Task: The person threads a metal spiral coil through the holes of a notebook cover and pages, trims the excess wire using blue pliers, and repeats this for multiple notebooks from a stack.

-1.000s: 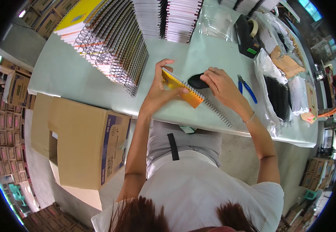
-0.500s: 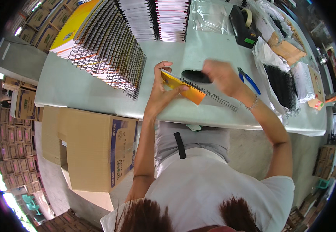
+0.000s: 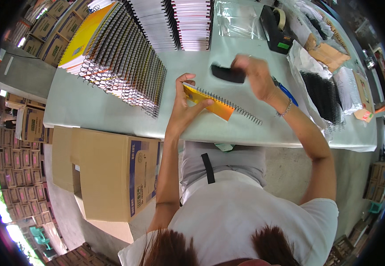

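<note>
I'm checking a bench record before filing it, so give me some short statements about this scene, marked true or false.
1. The left hand holds the notebook. True.
2. The right hand holds the pliers. False: it holds a black object; the pliers lie on the table.
3. The coil extends past the notebook's edge. True.
4. The box is right of both forearms. False: it is left of them.
5. The tape dispenser is black. True.
</note>
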`<act>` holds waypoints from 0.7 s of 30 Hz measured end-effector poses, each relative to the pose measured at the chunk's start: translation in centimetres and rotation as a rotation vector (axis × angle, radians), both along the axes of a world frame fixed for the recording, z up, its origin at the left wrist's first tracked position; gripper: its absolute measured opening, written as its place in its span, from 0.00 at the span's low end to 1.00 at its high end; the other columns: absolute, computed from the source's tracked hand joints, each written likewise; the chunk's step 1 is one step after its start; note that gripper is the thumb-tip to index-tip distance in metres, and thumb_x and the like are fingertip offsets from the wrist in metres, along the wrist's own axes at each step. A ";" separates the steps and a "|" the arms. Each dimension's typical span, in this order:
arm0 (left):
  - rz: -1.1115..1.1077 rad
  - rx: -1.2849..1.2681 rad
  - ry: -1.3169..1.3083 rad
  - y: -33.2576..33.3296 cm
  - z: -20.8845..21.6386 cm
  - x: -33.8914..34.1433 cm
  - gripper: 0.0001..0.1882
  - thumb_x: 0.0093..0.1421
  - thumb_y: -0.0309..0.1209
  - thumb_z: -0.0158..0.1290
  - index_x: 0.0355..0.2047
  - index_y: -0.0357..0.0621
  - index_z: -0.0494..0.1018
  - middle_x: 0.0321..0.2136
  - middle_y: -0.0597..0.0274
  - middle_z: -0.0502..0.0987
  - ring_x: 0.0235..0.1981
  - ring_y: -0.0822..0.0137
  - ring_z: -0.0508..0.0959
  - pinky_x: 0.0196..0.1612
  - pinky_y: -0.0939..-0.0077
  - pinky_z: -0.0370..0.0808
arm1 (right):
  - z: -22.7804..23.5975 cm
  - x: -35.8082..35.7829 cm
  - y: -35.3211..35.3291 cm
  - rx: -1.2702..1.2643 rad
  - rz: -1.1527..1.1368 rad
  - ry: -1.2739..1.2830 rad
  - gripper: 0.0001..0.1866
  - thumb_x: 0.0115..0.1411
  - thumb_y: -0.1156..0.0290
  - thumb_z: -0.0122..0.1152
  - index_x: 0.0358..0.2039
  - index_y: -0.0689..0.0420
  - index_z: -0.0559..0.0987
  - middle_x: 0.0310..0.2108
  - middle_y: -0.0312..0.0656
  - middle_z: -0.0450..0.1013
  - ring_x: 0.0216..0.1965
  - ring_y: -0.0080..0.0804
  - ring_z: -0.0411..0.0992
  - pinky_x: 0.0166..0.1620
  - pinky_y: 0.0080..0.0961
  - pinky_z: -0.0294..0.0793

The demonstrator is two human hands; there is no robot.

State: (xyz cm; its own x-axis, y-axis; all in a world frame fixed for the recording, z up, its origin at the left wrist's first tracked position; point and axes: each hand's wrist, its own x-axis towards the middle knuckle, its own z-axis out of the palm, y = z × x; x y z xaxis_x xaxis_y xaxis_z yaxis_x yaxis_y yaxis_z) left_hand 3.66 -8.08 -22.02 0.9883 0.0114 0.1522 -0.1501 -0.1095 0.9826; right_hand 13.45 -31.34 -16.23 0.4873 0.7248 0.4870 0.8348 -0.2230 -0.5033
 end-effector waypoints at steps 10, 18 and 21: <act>-0.043 -0.036 -0.004 -0.1 0.0 -0.1 0.48 0.49 0.27 0.72 0.65 0.54 0.55 0.49 0.59 0.60 0.53 0.64 0.66 0.61 0.72 0.63 | -1.8 0.1 2.1 -0.075 0.077 -0.230 0.11 0.69 0.66 0.53 0.35 0.61 0.75 0.29 0.46 0.73 0.33 0.47 0.75 0.38 0.40 0.77; -0.021 -0.008 -0.005 -0.2 0.4 -0.3 0.47 0.50 0.29 0.72 0.66 0.56 0.56 0.47 0.60 0.62 0.51 0.63 0.67 0.59 0.70 0.66 | -2.9 1.2 1.6 0.070 0.045 -0.054 0.16 0.73 0.63 0.49 0.33 0.63 0.74 0.29 0.44 0.73 0.30 0.46 0.73 0.37 0.38 0.76; -0.016 -0.008 -0.012 0.2 0.1 -0.4 0.47 0.51 0.30 0.71 0.66 0.56 0.56 0.47 0.59 0.62 0.51 0.62 0.67 0.58 0.69 0.67 | -3.4 1.7 2.2 -0.080 0.012 -0.172 0.17 0.73 0.63 0.49 0.32 0.64 0.72 0.28 0.45 0.72 0.29 0.46 0.72 0.36 0.36 0.74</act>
State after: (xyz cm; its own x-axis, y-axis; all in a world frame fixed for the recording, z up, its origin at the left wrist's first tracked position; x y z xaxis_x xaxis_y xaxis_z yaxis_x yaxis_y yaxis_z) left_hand 3.23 -7.93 -21.88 0.9865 -0.0030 0.1637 -0.1632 -0.0992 0.9816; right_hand 15.13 -29.13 -19.61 0.3927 0.7701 0.5028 0.9100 -0.2461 -0.3337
